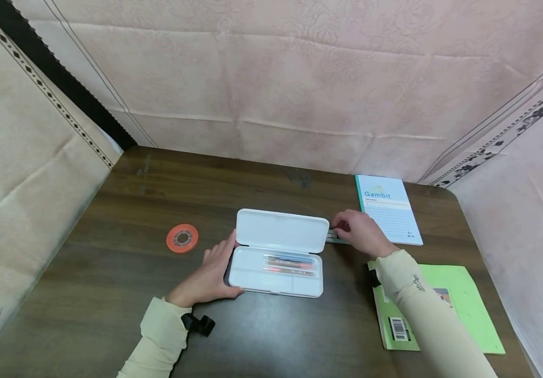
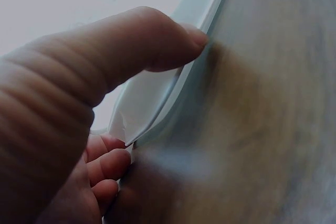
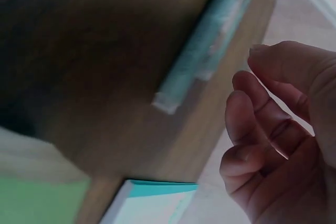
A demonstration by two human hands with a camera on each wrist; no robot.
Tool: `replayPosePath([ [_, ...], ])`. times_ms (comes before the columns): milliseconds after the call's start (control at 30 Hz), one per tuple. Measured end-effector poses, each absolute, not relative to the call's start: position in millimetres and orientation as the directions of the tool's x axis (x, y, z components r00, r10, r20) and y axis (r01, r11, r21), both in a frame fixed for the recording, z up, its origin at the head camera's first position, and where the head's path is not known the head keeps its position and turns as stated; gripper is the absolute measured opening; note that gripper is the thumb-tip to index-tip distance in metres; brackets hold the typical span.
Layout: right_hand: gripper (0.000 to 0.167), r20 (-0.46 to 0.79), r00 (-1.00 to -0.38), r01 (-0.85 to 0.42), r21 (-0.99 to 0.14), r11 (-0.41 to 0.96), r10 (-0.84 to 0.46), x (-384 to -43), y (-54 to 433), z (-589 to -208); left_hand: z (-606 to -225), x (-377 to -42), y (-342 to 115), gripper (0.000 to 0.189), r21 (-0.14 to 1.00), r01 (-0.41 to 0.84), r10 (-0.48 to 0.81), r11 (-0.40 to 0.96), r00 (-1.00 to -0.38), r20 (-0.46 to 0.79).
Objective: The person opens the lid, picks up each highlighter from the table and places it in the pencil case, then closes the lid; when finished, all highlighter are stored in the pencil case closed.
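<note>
The opened white case [image 1: 248, 270] rests on the surface [image 1: 233, 181], with pens [image 1: 292, 264] in its base. The left hand [image 1: 211, 273] grips the case's left end, thumb at the front edge. The right hand [image 1: 362, 231], thumb and fingertips apart, is positioned near slim teal items [image 3: 194, 51] beside the lid, adjacent to the notebook [image 1: 391, 210].

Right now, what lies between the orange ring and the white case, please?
In the head view, the left hand lies between the ring and the case.
</note>
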State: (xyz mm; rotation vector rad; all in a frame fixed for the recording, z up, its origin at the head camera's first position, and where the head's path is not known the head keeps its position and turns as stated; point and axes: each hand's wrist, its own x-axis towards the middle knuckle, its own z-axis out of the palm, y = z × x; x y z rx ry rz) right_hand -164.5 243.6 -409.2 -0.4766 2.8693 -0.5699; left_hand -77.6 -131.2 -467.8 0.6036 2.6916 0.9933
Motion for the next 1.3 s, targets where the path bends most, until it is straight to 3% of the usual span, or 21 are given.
replayPosePath([
  [433,0.013,-0.173,-0.911,-0.296,-0.355,0.887,-0.374,-179,247,-424,-465,-76,-131,0.126,0.659,0.3,0.444,0.69,-0.894,-0.058],
  [833,0.01,-0.151,-0.91,-0.314,-0.353,0.881,-0.385,-180,245,-424,-467,-77,-132,0.126,0.662,0.312,0.451,0.681,-0.892,-0.044],
  [1300,0.011,-0.025,-0.931,-0.327,-0.389,0.861,-0.365,-170,263,-385,-465,-76,-132,0.125,0.664,0.315,0.451,0.678,-0.892,-0.038],
])
